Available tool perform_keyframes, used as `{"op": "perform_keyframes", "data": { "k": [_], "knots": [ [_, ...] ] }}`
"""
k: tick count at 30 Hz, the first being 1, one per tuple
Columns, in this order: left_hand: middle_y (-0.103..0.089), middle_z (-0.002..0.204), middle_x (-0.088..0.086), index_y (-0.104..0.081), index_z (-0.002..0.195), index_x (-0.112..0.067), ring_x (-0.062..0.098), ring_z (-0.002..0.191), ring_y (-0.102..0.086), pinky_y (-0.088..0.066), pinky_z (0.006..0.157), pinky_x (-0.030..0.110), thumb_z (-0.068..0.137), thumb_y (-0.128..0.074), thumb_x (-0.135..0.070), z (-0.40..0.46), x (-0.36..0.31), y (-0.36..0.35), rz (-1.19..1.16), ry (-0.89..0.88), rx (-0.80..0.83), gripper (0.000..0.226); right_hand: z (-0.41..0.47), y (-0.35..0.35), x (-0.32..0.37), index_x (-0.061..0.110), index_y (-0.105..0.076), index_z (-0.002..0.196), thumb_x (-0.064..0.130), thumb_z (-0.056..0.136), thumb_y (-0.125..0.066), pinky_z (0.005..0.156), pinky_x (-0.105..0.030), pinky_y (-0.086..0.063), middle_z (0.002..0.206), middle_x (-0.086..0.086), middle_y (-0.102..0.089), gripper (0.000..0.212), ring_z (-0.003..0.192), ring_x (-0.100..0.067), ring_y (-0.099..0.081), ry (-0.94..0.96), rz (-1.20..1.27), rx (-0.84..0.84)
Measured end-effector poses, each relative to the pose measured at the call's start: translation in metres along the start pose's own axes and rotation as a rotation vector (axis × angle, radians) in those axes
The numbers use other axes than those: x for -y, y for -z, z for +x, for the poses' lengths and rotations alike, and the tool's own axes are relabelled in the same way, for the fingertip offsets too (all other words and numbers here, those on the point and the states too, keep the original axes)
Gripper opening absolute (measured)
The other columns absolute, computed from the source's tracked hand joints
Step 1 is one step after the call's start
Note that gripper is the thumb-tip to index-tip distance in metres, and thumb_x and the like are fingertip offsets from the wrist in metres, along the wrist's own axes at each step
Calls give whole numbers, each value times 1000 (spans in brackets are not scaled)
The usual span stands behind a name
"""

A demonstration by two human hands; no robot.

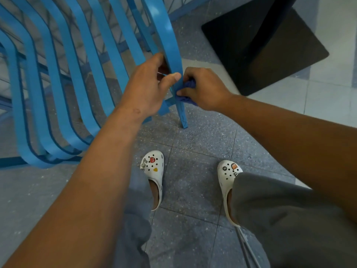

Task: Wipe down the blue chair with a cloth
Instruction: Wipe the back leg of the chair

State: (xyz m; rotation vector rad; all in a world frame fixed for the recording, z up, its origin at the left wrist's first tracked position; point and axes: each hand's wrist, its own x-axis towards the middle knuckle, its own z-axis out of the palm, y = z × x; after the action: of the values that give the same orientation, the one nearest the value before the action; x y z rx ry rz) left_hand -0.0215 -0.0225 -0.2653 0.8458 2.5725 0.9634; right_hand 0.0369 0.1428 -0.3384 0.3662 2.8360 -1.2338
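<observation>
Bunching cloth in rt hand grip, against chair slat.

Clearance, as I see it: chair slats stand close, with narrow gaps between them. My left hand wraps the end slat; my right hand and cloth press against its outer side, so that stretch is occupied. Chair leg stands just below the hands. Black base blocks the right. Open floor lies between leg and clogs.
</observation>
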Motion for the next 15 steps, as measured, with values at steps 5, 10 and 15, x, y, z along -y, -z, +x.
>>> {"op": "perform_keyframes", "data": {
  "k": [5,10,15],
  "knots": [
    [-69,107,-12,-63,121,-17,5,97,-67,-55,88,29,96,-65,-34,1,7,-1,-40,-13,3,30,-8,5,2,20,-61,91,38,82,-79,68,-38,-53,85,6,-67,27,77,-13,-62,99,86,-72],
    [-68,113,-8,-60,123,-16,7,100,-65,-53,89,29,98,-60,-40,3,12,-5,-11,-14,45,34,-3,-20,-15,22,-56,91,45,77,-81,66,-50,-56,84,3,-69,36,75,-18,-67,-28,165,-30],
    [-64,119,-11,-57,127,-18,6,110,-58,-45,91,25,99,-59,-41,7,20,-12,49,-17,62,37,-1,-36,-24,19,-56,94,42,82,-80,71,-49,-55,87,3,-68,36,78,-19,-64,-66,75,-40]
  ]
}}
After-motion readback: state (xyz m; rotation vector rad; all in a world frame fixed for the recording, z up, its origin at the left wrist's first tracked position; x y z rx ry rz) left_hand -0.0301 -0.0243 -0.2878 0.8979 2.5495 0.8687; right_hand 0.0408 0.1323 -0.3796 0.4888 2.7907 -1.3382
